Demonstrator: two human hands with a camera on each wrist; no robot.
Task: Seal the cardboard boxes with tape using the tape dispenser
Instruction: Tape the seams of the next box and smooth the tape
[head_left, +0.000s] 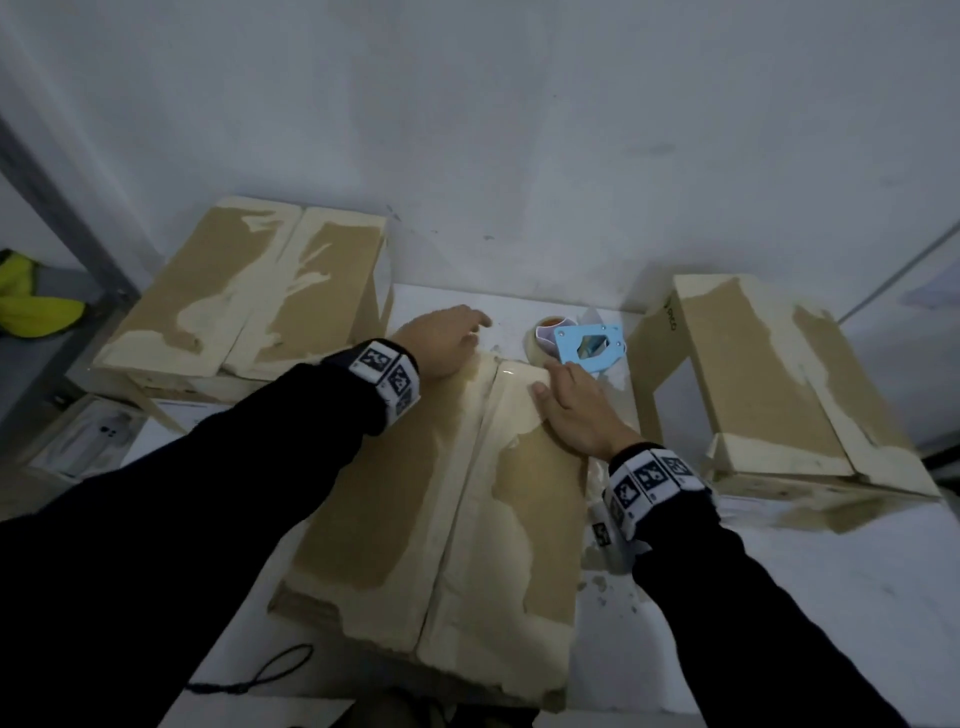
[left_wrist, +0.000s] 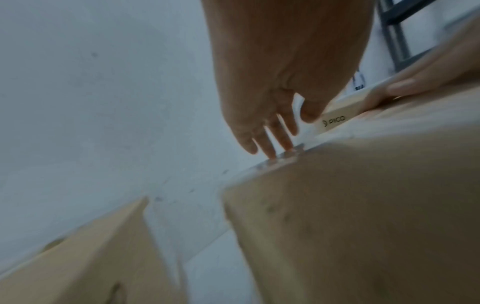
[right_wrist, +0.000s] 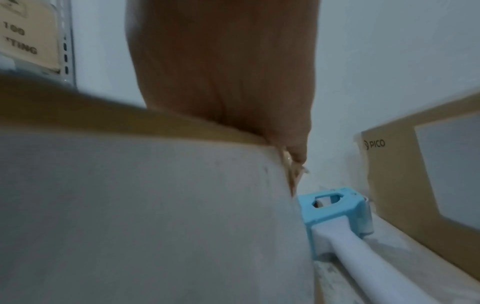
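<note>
Left hand (head_left: 441, 340) lying flat with straight fingers on the middle box's (head_left: 441, 514) far end, right hand (head_left: 574, 410) pressing flat beside it, tape dispenser (head_left: 584, 343) sitting just beyond that box.

Both arms, in dark sleeves with patterned wristbands, reach forward. The left hand (head_left: 441, 338) lies palm down, its fingers (left_wrist: 270, 144) straight and slightly spread, tips pointing away. The right hand (head_left: 574, 408) lies flat, palm down, fingers together and angled toward the left.
</note>
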